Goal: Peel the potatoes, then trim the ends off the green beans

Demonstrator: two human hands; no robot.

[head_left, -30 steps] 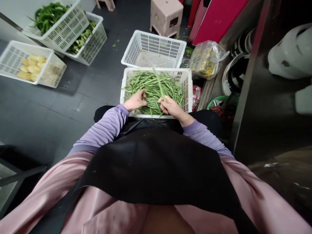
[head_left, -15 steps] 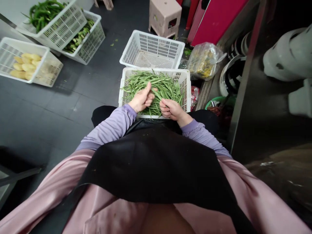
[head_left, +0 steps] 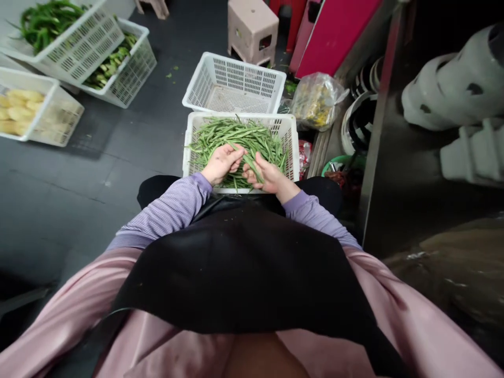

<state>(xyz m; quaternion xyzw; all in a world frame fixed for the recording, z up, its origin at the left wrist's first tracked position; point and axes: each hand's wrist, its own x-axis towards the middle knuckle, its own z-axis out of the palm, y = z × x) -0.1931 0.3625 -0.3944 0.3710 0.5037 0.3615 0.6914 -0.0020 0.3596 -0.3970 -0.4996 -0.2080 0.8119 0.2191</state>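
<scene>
A heap of green beans [head_left: 232, 130] fills the white plastic basket [head_left: 292, 152] at my knees. Over the heap, my left hand [head_left: 223, 164] pinches thumb against fingers at the upper end of a green bean [head_left: 253, 164]. My right hand [head_left: 266, 176] has its fingers curled round the lower part of that bean, thumb raised along it. Whether more than one bean is in the right hand, I cannot tell.
Beyond stands a second white basket [head_left: 197, 84], with a plastic stool [head_left: 252, 29] behind it. At left are baskets of peeled potatoes [head_left: 21, 107] and green peppers [head_left: 51, 21]. To the right lie a clear plastic bag [head_left: 318, 102], a green basin [head_left: 326, 167] and a metal shelf edge [head_left: 378, 136].
My left thumb has come down from pointing up into a pinch at the bean. My right hand has loosened from a tight fist. The whole view has shifted slightly.
</scene>
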